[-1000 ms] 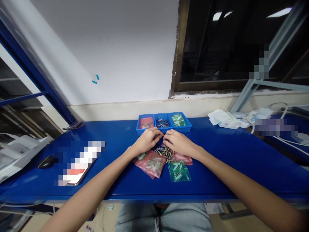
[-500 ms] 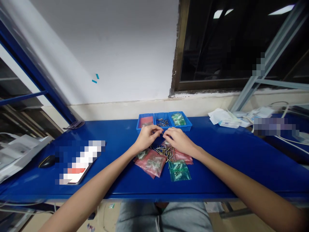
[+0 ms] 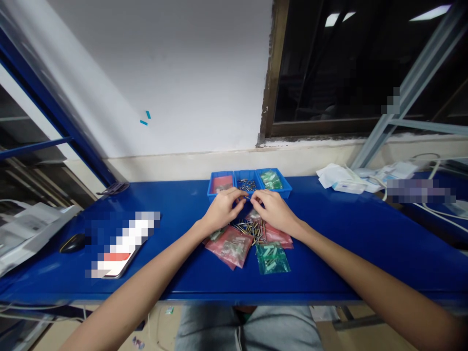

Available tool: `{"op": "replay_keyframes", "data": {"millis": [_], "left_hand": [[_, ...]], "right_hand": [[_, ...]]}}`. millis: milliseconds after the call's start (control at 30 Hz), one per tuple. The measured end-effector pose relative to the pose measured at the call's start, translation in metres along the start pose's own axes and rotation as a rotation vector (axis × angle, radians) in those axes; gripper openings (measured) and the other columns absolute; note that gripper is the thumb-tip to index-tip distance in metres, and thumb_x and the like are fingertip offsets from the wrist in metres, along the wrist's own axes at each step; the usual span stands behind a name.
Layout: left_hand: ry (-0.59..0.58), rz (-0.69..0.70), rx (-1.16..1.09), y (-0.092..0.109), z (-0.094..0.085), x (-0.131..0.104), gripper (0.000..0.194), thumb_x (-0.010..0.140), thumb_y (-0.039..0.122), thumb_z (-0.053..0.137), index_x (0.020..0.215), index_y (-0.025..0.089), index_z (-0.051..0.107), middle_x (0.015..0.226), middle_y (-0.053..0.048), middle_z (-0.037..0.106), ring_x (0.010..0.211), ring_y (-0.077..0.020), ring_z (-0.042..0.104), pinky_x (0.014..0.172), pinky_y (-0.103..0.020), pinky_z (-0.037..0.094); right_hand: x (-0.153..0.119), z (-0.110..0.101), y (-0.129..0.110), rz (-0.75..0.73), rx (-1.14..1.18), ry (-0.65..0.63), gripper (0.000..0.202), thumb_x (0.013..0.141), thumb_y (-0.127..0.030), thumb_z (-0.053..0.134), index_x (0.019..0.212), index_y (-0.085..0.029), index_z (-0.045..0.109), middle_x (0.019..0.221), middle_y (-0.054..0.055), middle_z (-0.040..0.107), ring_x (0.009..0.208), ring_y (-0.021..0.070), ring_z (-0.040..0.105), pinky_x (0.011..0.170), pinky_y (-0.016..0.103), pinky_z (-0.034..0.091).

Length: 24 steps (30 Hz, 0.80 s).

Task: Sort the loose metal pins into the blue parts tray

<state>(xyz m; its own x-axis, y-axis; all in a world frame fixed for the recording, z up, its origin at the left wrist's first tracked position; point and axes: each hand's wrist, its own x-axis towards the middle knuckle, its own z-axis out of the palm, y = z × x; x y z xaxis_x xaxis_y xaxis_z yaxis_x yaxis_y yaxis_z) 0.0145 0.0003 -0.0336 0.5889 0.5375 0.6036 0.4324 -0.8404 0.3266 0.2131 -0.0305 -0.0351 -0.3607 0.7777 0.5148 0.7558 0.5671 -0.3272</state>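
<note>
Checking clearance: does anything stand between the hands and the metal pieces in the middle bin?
Only the near wall of the middle bin, beyond the left hand and right hand; the metal pieces lie inside.

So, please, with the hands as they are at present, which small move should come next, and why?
Probably, carry the thin piece forward and lower it into the middle blue bin. It shows between the fingertips of the left hand and right hand, just in front of that bin, where similar-looking metal pieces lie.
</note>
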Motion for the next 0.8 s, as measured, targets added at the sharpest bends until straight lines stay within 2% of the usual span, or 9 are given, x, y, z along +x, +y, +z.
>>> {"op": "replay_keyframes", "data": {"millis": [100,367,800], "left_hand": [[-0.048,0.051,0.112,-0.0010,-0.0005,-0.0024,0.022,0.097,0.021,0.052,0.116,0.016,0.063,0.102,-0.008,0.067,0.091,-0.0184,0.064,0.081,-0.033,0.053],[-0.047,0.027,0.222,-0.0043,-0.0021,-0.0027,0.017,0.099,0.027,0.053,0.106,0.017,0.065,0.095,-0.005,0.063,0.082,-0.0163,0.062,0.074,-0.030,0.052],[-0.061,-0.011,0.230,-0.0033,-0.0010,-0.0025,0.016,0.098,0.026,0.053,0.104,0.018,0.065,0.095,-0.005,0.063,0.082,-0.0170,0.062,0.073,-0.029,0.051]], "right_hand": [[-0.0004,0.0003,0.0006,-0.010,-0.003,0.012,0.016,0.096,-0.014,0.048,0.086,-0.018,0.060,0.084,0.004,0.066,0.082,0.0184,0.059,0.076,0.031,0.042],[-0.0010,-0.0008,-0.0027,-0.031,0.009,-0.017,0.017,0.098,-0.016,0.046,0.087,-0.019,0.059,0.086,0.004,0.065,0.083,0.0190,0.058,0.077,0.032,0.043],[-0.0023,0.0020,0.0016,0.009,-0.061,-0.045,0.016,0.096,-0.017,0.050,0.088,-0.019,0.063,0.088,0.005,0.067,0.086,0.0197,0.060,0.079,0.033,0.044]]}}
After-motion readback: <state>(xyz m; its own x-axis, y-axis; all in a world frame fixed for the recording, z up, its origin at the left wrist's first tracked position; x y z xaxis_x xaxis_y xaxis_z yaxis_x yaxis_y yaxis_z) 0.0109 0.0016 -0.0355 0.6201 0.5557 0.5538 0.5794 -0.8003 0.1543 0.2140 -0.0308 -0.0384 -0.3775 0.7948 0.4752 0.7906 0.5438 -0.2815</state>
